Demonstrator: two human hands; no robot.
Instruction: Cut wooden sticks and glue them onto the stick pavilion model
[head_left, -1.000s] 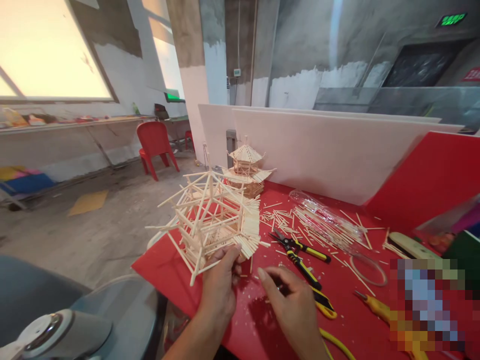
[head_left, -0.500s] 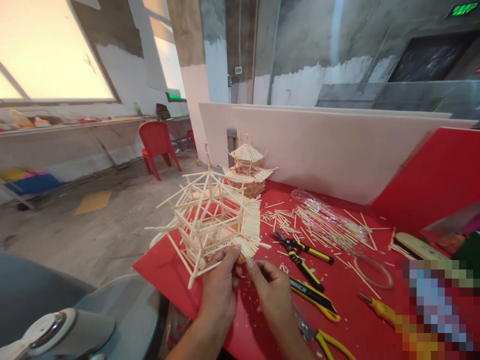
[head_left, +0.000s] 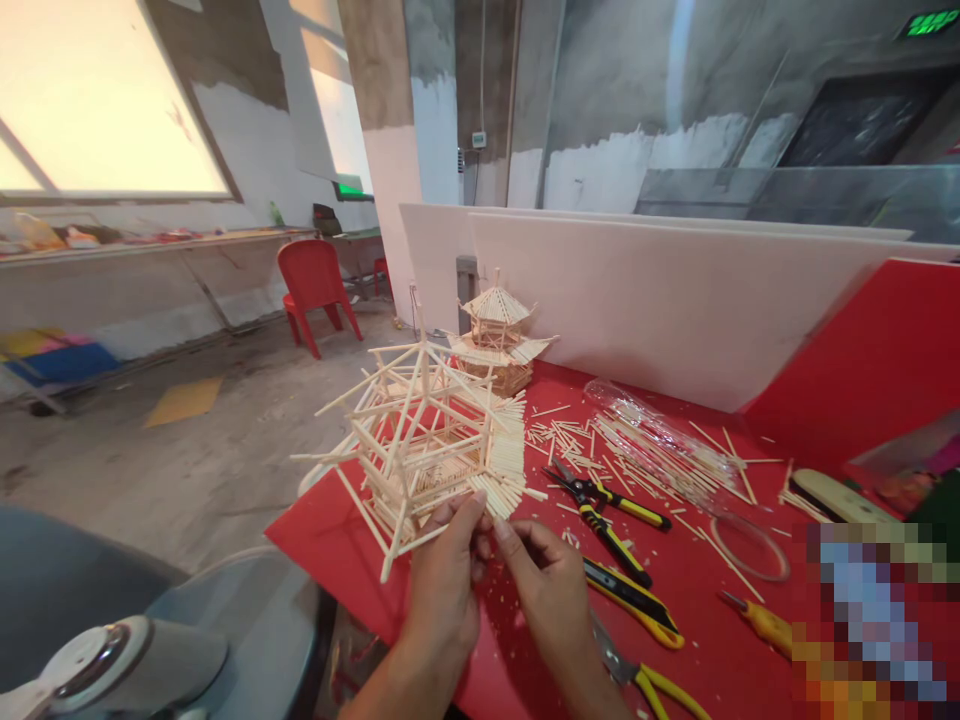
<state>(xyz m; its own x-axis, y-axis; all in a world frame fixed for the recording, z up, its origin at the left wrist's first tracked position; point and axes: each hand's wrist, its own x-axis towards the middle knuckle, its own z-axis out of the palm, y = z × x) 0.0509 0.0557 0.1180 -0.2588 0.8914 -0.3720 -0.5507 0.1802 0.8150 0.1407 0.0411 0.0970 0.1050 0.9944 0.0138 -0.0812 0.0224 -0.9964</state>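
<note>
My left hand [head_left: 442,580] grips the lower edge of an unfinished pavilion frame of thin wooden sticks [head_left: 424,435], held tilted above the near left corner of the red table [head_left: 345,540]. My right hand [head_left: 544,585] is close beside it, fingers pinched at the frame's bottom edge near a row of sticks; what it pinches is too small to make out. A finished stick pavilion model [head_left: 495,340] stands farther back on the table.
Loose sticks [head_left: 570,440] and a clear plastic bag of sticks [head_left: 660,440] lie mid-table. Black-and-yellow cutters [head_left: 607,505], a yellow utility knife [head_left: 634,600], pliers [head_left: 645,680] and a tape roll [head_left: 750,545] lie right. White boards [head_left: 637,300] back the table. A red chair [head_left: 315,290] stands left.
My right hand has risen from the table near the utility knife to the frame's lower edge beside my left hand. The frame has barely moved.
</note>
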